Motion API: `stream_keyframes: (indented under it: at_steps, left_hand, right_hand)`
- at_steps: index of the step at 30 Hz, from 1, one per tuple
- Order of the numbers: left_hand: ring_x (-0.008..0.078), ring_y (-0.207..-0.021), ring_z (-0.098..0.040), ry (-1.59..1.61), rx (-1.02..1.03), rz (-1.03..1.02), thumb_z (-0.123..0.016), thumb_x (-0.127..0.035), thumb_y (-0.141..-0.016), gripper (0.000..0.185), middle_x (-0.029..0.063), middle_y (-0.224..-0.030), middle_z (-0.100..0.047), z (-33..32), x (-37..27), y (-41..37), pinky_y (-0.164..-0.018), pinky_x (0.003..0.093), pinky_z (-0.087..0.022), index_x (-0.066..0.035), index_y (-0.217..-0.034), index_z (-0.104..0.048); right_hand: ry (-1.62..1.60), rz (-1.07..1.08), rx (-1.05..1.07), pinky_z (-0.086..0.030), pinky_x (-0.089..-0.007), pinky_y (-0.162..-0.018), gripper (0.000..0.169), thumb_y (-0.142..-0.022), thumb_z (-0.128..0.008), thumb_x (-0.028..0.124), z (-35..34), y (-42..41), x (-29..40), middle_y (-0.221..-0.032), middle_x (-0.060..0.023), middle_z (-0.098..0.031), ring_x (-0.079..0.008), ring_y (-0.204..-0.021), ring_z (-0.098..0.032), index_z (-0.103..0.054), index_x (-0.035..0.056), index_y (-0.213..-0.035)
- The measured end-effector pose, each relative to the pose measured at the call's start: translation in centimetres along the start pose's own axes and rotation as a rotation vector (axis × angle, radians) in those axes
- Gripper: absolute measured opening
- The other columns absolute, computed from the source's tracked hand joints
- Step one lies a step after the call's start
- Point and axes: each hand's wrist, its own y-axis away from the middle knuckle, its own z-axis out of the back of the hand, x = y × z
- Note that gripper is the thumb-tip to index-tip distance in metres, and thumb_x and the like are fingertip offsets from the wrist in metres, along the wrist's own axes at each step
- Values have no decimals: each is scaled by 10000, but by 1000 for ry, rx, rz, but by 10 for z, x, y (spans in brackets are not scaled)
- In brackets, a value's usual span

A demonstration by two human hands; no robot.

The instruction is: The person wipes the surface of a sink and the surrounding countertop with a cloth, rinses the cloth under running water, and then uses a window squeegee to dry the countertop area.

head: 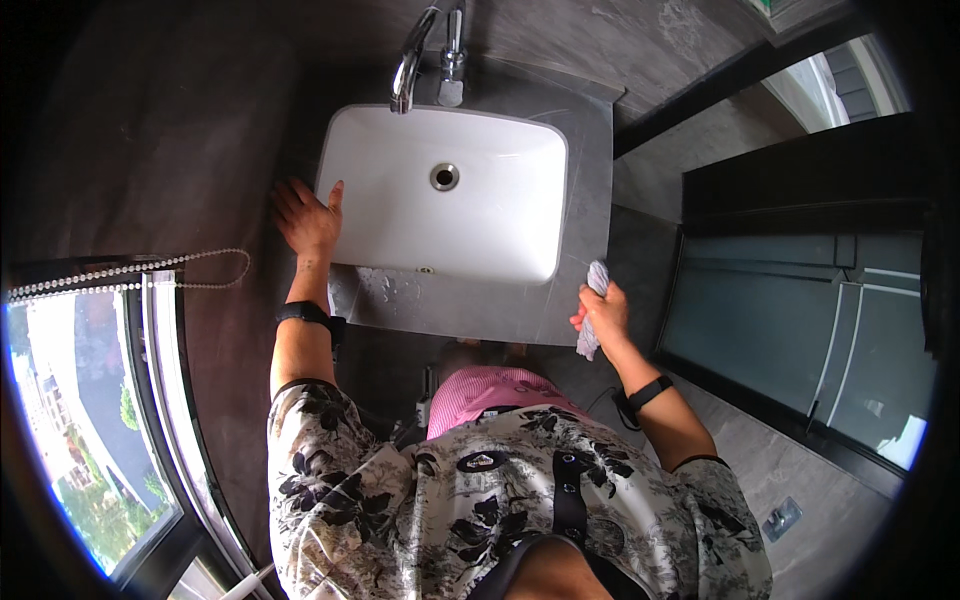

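Observation:
My right hand [606,309] grips a bunched, light-coloured cloth [594,281] by the right front corner of the grey stone countertop [480,307]. The cloth's two ends stick out above and below my fist. At the left rim of the white rectangular washbasin [502,217], my left hand [307,216] is spread with its thumb apart and nothing in it. Whether that palm presses on the counter cannot be made out. In the basin floor sits a round metal drain [444,177]. Water drops [386,289] lie on the counter's front left part.
A chrome faucet [409,71] rises behind the basin, beside a second chrome fitting [452,67]. To the left, a beaded blind chain [217,264] hangs near a bright window [90,420]. A dark-framed glass panel [765,322] stands at right. A metal floor drain [782,519] appears lower right.

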Motion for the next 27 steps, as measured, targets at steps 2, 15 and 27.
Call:
stream_keyframes:
  at_steps: [2, 15, 27]
  left_hand:
    - [376, -1364, -283, -20, 62, 37, -354, -657, -896, 824, 227, -1450, -344, -4, -1, 1, -1087, 516, -245, -15, -1411, -334]
    - [389, -1389, -232, 413, 226, -310, -466, -505, -915, 634, 228, -1485, -276, 110, -125, 176, -1109, 581, -147, -112, -1408, -394]
    - [260, -994, -607, 1415, 573, -341, -854, -371, -642, 736, 184, -1229, -480, 245, -214, 203, -762, 379, -547, -13, -1203, -538]
  right_hand:
    - [-3, 17, 25, -481, -312, -404, 154, -859, -590, 177, 5, -1, 0, -588, -47, -524, -183, -463, -583, -506, 55, -817]
    - [-4, 80, 72, -481, -310, -396, 174, -877, -606, 205, 11, -7, -10, -609, -36, -539, -174, -465, -592, -521, 55, -898]
    - [-589, 235, 548, -501, -274, -724, 328, -923, -603, 288, 35, 49, 35, -999, -49, -607, -130, -822, -585, -579, 40, -1136]
